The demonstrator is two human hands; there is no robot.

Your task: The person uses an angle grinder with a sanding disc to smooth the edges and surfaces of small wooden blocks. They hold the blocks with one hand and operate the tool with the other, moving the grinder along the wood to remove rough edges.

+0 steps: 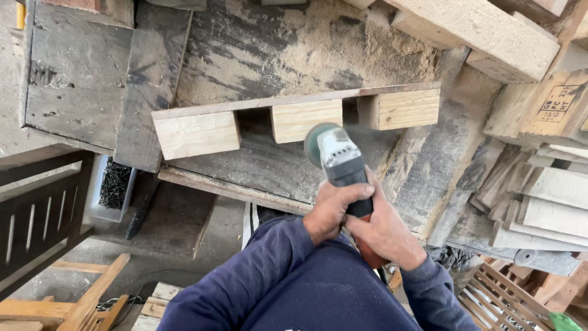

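Note:
I hold a grey angle grinder [339, 160] with both hands. My left hand [331, 209] wraps the body from the left. My right hand [384, 230] grips its rear, orange part. The grinder's green disc [315, 142] is against the middle of three pale wooden blocks [305, 119]. These blocks [196, 134] [407, 108] sit under a thin plank [294, 100] lying on edge on a dark worn workbench [263, 165].
Sawdust [343, 49] covers the bench top behind the piece. Stacked pale timber [484, 30] and boards [551, 202] fill the right side. A tray of dark nails [114, 184] stands low left, beside dark slatted wood [37, 214]. Wooden frames [79, 300] lie on the floor.

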